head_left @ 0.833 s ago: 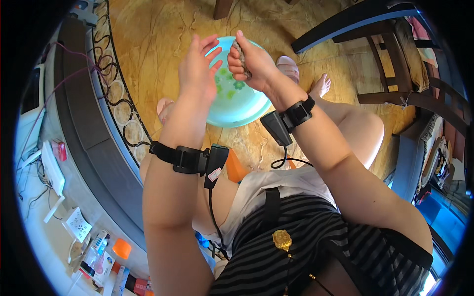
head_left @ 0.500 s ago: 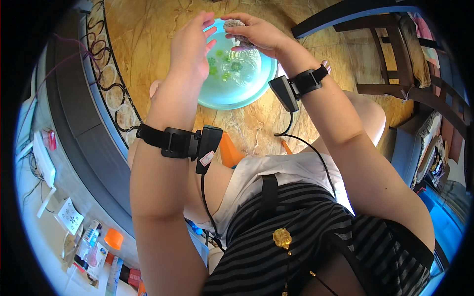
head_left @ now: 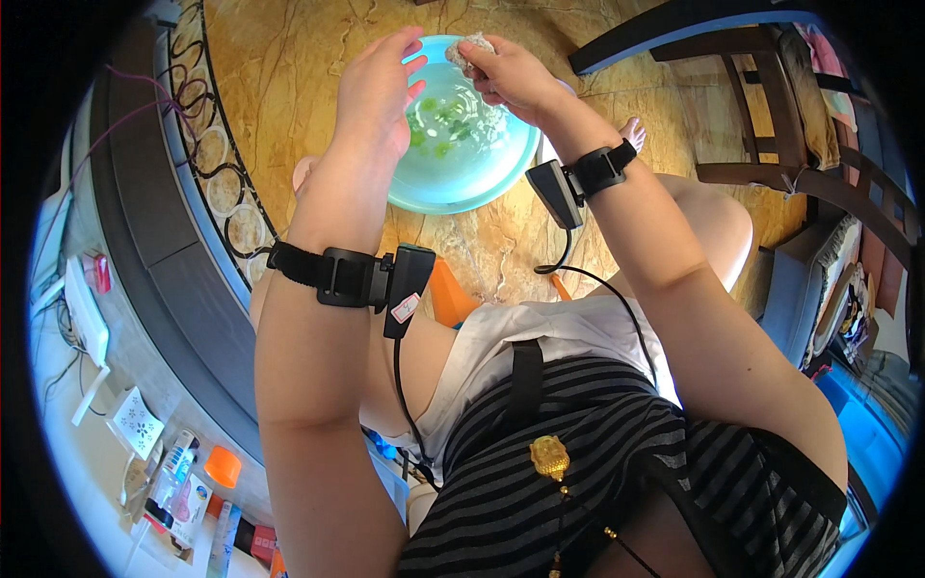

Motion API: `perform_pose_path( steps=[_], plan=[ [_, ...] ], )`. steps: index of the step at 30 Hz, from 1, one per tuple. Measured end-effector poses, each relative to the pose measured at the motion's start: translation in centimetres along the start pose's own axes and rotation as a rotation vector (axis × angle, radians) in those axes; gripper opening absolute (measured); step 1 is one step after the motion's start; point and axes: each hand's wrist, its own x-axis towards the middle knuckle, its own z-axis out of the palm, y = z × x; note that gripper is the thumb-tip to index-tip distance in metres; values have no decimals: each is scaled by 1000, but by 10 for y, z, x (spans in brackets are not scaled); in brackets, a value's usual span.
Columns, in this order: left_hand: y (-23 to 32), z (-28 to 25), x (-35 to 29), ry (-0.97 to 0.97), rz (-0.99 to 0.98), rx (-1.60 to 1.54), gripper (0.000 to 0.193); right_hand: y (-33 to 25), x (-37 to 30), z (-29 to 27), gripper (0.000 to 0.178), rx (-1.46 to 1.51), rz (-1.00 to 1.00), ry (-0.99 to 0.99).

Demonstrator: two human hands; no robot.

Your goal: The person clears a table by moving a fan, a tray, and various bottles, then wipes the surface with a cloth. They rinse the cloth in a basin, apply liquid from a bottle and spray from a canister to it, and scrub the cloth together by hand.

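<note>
A turquoise basin (head_left: 461,206) of water stands on the floor in front of me, with a green pattern showing through the rippled water. Over its far right side, my right hand (head_left: 517,77) is closed round a crumpled greyish-white wad (head_left: 468,51), a cloth or scrubber by its look. The thumb presses on top of the wad, and the other fingers curl beneath. My left hand (head_left: 378,91) is raised at the basin's left edge, fingers apart and slightly bent, holding nothing that shows. Both wrists carry black straps with small boxes and cables.
A dark wooden chair (head_left: 785,96) stands at the right. Along the left runs a dark cabinet (head_left: 164,222) with black cable and round pale pieces beside it. Bottles and boxes cluster near an orange cup (head_left: 223,466) at lower left. Under me is something orange (head_left: 451,294).
My right hand has turned and tightened round the wad, which now looks more squeezed. The water's ripples have changed. My left hand has barely moved.
</note>
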Motion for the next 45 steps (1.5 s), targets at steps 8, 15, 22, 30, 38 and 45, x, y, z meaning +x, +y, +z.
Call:
perform_pose_path(
  steps=[8, 15, 22, 30, 38, 45],
  plan=[
    [0, 2, -2, -14, -14, 14, 27, -1, 1, 0, 34, -77, 88, 3],
    [0, 0, -3, -24, -13, 26, 26, 1, -4, 3, 26, 74, -10, 14],
    [0, 2, -3, -30, -28, 32, 25, 8, -2, -3, 18, 76, -19, 27],
    [-4, 10, -1, -47, -36, 66, 26, 16, -4, -7, 22, 178, 109, 47],
    [-15, 3, 3, -36, -67, 101, 29, 11, -13, -7, 25, 397, 209, 72],
    [-14, 5, 2, -34, -77, 107, 28, 33, -6, -21, 25, 395, 77, -23]
  ],
)
